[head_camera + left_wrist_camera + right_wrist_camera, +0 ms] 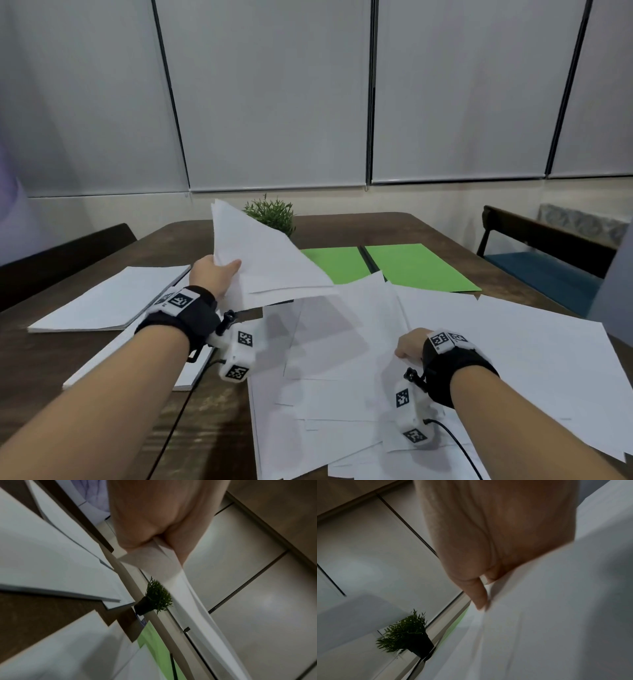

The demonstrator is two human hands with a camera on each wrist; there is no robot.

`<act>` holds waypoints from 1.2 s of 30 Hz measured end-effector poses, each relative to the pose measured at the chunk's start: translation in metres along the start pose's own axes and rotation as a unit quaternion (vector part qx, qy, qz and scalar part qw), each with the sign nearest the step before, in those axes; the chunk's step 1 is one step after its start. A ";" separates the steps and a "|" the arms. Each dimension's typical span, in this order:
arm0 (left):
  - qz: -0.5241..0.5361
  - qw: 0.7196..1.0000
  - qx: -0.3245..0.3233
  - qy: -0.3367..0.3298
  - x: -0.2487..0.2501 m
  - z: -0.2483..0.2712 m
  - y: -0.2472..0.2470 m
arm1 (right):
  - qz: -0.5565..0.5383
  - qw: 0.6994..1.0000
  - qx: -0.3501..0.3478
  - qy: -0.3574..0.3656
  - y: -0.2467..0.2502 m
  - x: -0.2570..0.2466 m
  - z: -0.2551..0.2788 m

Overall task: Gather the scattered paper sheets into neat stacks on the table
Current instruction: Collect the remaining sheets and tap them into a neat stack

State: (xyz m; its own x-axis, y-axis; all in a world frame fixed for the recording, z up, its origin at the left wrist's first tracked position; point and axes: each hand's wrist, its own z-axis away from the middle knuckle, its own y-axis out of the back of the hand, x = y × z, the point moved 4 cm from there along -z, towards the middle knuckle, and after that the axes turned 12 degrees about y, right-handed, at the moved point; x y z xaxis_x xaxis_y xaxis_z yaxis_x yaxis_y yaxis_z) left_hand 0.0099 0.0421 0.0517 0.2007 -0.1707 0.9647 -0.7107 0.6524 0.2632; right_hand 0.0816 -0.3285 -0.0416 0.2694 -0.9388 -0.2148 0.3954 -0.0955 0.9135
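My left hand (222, 270) grips a bundle of white sheets (270, 260) by one corner and holds it tilted up above the table; the left wrist view shows thumb and fingers (145, 538) pinching those sheets (154, 563). Several loose white sheets (342, 359) lie overlapping across the right half of the wooden table (102, 411). There my right hand (409, 346) pinches the edge of one sheet; in the right wrist view the thumb (481, 599) lies on top of that sheet (539, 601), which hides the fingers under it.
Two squared white stacks lie on the left, one further back (109, 301), one nearer (191, 373). Two green folders (418, 267) and a small potted plant (274, 214) sit at the far side. A dark chair (68, 253) stands left, a blue-seated chair (548, 270) right.
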 end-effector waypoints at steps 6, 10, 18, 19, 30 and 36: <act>0.018 0.981 -0.159 0.106 -0.025 0.042 -0.051 | -0.305 0.945 0.102 -0.059 0.001 0.018 -0.012; -0.251 0.945 -0.185 0.098 -0.056 0.067 -0.085 | -0.378 0.917 0.111 -0.062 -0.007 0.030 -0.030; -0.440 0.865 -0.227 0.083 -0.055 0.100 -0.103 | -0.149 0.988 0.042 0.002 -0.002 0.010 0.002; -0.424 0.870 -0.232 0.095 -0.054 0.098 -0.101 | -0.145 0.989 0.042 0.006 -0.001 0.010 0.002; -0.027 0.952 -0.256 0.164 -0.050 0.082 -0.080 | -0.483 0.830 0.214 0.180 0.020 0.001 0.014; 0.101 0.978 -0.169 -0.064 0.008 0.088 -0.065 | -0.492 0.788 0.269 0.254 0.057 -0.039 0.053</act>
State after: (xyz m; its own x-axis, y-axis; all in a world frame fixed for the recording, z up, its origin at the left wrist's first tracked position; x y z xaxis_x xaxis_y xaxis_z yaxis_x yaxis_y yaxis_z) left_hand -0.0018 -0.0665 0.0433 -0.0223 -0.0900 0.9957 -0.4600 0.8852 0.0697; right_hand 0.0473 -0.3144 0.0367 0.4360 -0.0830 -0.8961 0.2395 -0.9491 0.2044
